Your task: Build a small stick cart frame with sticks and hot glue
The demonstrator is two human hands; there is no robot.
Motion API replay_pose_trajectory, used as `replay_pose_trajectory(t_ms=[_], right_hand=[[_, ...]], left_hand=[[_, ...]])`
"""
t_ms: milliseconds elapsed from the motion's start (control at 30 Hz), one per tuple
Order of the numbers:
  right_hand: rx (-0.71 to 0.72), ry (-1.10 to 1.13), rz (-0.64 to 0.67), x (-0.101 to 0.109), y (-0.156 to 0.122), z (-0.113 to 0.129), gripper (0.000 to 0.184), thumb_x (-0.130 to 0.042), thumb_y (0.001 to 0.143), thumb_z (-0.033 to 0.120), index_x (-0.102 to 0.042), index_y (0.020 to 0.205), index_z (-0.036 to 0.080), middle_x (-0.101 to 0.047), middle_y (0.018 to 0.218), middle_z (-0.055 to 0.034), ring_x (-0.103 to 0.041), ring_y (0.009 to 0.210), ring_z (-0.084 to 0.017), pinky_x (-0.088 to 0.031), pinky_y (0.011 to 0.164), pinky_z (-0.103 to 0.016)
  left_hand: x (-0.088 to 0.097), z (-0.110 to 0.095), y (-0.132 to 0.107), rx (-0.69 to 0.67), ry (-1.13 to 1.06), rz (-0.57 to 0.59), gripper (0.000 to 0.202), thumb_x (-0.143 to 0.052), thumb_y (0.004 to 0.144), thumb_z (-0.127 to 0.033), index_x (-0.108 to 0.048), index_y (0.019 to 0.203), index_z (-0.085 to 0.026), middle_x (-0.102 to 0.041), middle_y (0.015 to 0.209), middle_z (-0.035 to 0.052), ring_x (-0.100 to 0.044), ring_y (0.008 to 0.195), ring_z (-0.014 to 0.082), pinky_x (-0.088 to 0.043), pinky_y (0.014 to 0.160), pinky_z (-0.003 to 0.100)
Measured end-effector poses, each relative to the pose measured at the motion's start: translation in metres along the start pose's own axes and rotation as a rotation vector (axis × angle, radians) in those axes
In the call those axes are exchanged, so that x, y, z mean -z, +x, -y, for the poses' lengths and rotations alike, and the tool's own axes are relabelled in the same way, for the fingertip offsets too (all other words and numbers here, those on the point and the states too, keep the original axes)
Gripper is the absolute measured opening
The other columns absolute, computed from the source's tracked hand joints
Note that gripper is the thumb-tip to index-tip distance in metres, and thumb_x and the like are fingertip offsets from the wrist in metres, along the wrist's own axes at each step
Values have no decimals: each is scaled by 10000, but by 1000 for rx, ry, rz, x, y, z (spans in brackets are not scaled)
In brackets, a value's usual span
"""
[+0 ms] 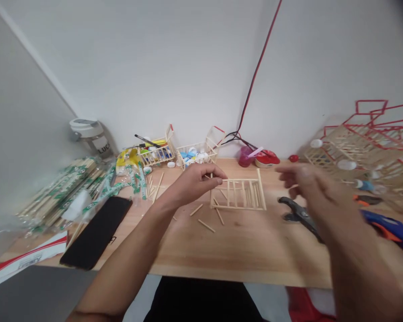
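Stick frame (238,207) is straight ahead at 12 o'clock over the desk (201,255), its 10 o'clock corner pinched by the left hand (200,180); at its 3 o'clock, the right hand (307,181) blurs, grip impossible to tell

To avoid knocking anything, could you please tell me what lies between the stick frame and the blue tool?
The head view shows a dark tool between the stick frame and blue tool, the right hand partly covering it.

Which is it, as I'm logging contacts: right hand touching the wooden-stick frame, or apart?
Apart. The head view shows a strip of tabletop between the blurred right hand and the wooden-stick frame.
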State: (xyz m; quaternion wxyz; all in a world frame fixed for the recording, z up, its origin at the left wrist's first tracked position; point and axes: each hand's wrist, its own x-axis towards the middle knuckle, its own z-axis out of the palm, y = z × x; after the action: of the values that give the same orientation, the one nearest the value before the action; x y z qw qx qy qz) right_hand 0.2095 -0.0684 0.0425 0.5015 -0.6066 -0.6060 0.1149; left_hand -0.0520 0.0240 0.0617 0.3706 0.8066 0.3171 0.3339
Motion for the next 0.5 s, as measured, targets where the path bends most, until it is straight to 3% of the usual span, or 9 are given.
replay_pose_trajectory(t_ms=[67, 167, 300, 500], right_hand=[[-74, 73, 90, -21, 18, -3, 509, -401, 957, 610, -726, 1041, 228, -679, 916, -80, -595, 720, -181, -481, 574, -305], [-53, 56, 122, -38, 29, -3, 536, -388, 934, 643, -720, 1040, 235, -704, 942, -70, -609, 713, -189, -481, 600, -318], [88, 8, 207, -33, 39, 11, 443, -482, 911, 576, -719, 1033, 222, -730, 1039, -75, -653, 893, -224, -495, 695, -319], [227, -161, 424, -18, 51, 29, 268, -561, 912, 425, -744, 928, 230, -739, 892, -20, -636, 771, -166, -437, 647, -272]], left_hand=[[-1, 2, 1, -24, -5, 13, 140, -597, 861, -187, -722, 920, -162, -751, 943, 41, -662, 864, 138, -496, 779, 273], [0, 2, 3, -71, 11, 27, 150, -577, 871, -165, -717, 925, -161, -748, 943, 36, -662, 870, 134, -491, 773, 263], [1, -4, 10, -131, 123, 43, 175, -540, 884, -128, -708, 908, -168, -728, 906, 21, -645, 844, 130, -477, 759, 258], [-6, -10, 21, -256, 213, 89, 182, -529, 890, -88, -683, 892, -185, -702, 901, 12, -610, 830, 128, -464, 780, 267]])
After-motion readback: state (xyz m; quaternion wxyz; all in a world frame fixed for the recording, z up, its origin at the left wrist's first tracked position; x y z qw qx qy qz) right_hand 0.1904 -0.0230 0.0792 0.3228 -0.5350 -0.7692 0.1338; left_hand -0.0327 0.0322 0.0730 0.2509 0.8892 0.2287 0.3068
